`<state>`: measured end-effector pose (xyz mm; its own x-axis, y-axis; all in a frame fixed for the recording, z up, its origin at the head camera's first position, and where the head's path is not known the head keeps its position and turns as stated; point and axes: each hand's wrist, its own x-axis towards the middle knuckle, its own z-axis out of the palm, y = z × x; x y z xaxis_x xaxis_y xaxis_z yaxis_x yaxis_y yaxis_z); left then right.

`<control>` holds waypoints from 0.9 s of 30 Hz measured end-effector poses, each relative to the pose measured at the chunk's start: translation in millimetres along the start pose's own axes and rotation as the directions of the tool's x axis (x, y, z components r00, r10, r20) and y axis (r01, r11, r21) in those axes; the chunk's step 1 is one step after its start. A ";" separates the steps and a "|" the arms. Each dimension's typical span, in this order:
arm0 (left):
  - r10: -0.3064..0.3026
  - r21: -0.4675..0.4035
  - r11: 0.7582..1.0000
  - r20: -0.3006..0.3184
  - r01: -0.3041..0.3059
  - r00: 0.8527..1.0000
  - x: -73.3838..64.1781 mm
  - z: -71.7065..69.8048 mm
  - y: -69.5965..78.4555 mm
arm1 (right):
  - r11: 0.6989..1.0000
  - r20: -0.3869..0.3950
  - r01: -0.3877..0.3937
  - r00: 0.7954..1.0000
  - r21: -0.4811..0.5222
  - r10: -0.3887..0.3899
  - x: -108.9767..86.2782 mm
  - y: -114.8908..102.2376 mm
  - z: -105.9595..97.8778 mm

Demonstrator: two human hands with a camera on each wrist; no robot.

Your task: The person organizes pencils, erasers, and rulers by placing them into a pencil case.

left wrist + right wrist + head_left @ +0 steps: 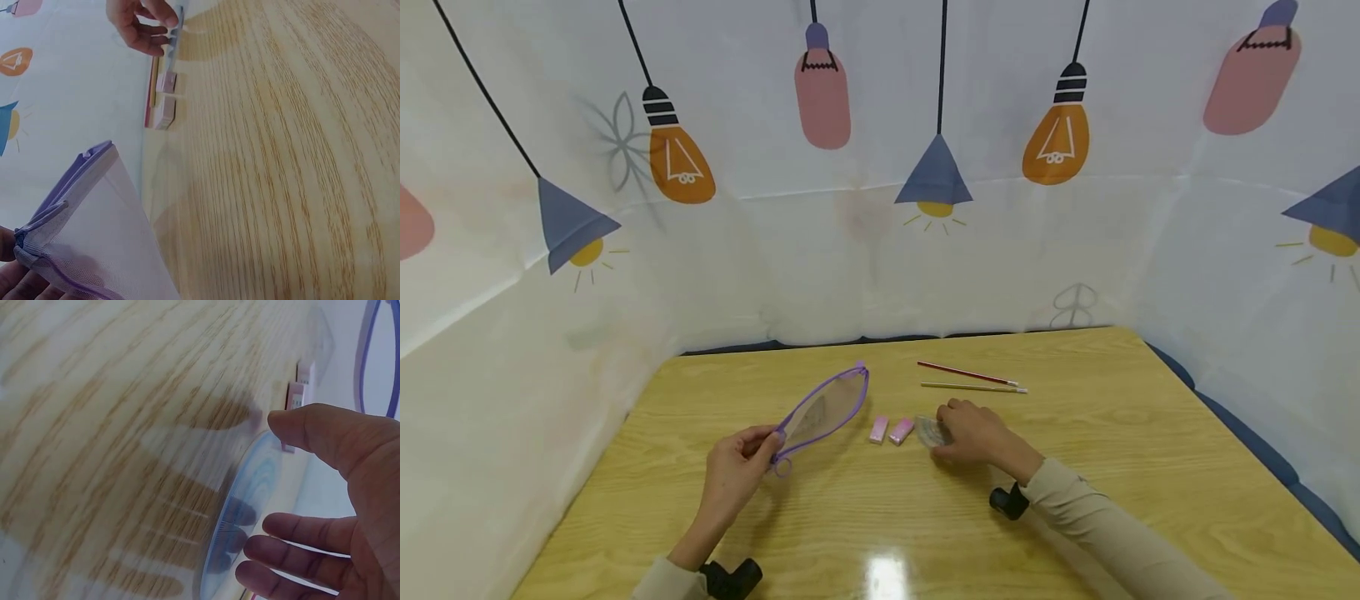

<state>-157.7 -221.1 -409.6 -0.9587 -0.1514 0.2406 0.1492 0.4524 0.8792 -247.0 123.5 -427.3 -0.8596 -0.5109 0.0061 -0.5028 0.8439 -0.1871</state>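
Observation:
My left hand (733, 475) grips one end of a see-through mesh pouch (831, 408) with purple trim, raised over the table, its mouth spread apart. In the left wrist view, the pouch's mesh (106, 231) hangs down from the fingers. My right hand (976, 435) is at a clear protractor (927, 432) lying on the table. Seen from the right wrist, the thumb is by one end of the protractor (232, 519), with the fingertips spread along its side. Just left of it lie two pink-and-white erasers (878, 430), side by side.
Behind the right hand lie a dark red pencil (967, 373) and a gold-coloured pencil (973, 387). All rest on a wood-grain table (880, 508). A white sheet (865, 267) printed with lamps encloses the far side and both flanks.

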 end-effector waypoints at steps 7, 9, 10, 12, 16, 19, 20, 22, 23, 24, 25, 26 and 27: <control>-0.002 0.000 1.000 -0.003 0.002 1.000 -0.8 0.6 1.8 | 1.000 -0.019 -0.003 1.000 -0.017 0.003 0.7 1.1 1.8; -0.008 0.001 1.000 0.000 0.008 1.000 -0.7 0.7 2.0 | 1.000 -0.025 -0.002 1.000 -0.027 0.002 0.7 1.3 2.4; -0.012 0.001 1.000 0.002 0.012 1.000 -0.7 0.8 2.2 | 0.999 -0.026 -0.001 1.000 -0.032 0.000 0.8 1.4 2.6; -0.014 0.000 1.000 0.003 0.014 1.000 -0.8 0.8 2.1 | 0.999 -0.027 -0.001 1.000 -0.037 0.000 1.0 1.2 3.0; -0.015 -0.009 1.000 0.010 0.015 1.000 -1.2 0.5 1.4 | 1.000 -0.024 -0.005 1.000 -0.028 0.004 1.3 0.3 3.7; -0.015 -0.013 1.000 0.013 0.015 1.000 -1.4 0.4 0.8 | 1.000 -0.023 -0.010 1.000 -0.019 0.009 1.7 0.1 4.4; -0.014 -0.012 1.000 0.012 0.014 1.000 -1.4 0.4 0.8 | 1.000 -0.023 -0.012 1.000 -0.012 0.011 1.7 0.0 4.3; -0.008 -0.006 1.000 0.006 0.008 1.000 -1.2 0.5 0.8 | 1.000 -0.019 -0.015 1.000 -0.004 0.015 2.4 0.1 4.4; -0.006 -0.004 1.000 0.002 0.006 1.000 -1.0 0.7 0.5 | 1.000 -0.017 -0.017 1.000 0.000 0.017 2.7 0.0 4.1; -0.006 0.000 1.000 -0.002 0.006 1.000 -0.7 0.9 0.3 | 1.000 -0.015 -0.018 1.000 0.008 0.018 2.8 -0.1 3.6; -0.007 0.003 1.000 -0.004 0.007 1.000 -0.3 1.4 0.1 | 1.000 -0.011 -0.019 1.000 0.014 0.019 3.2 0.0 3.3; -0.008 0.007 1.000 -0.005 0.008 1.000 0.2 1.9 -0.2 | 1.000 -0.008 -0.019 1.000 0.019 0.019 3.3 0.0 2.9; -0.011 0.008 1.000 -0.006 0.011 1.000 0.8 2.5 -0.6 | 1.000 -0.004 -0.019 1.000 0.020 0.019 3.5 0.1 2.6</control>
<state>-159.1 -219.3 -410.9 -0.9589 -0.1613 0.2335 0.1369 0.4578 0.8785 -249.9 121.3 -429.8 -0.8693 -0.4943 0.0063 -0.4847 0.8498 -0.2071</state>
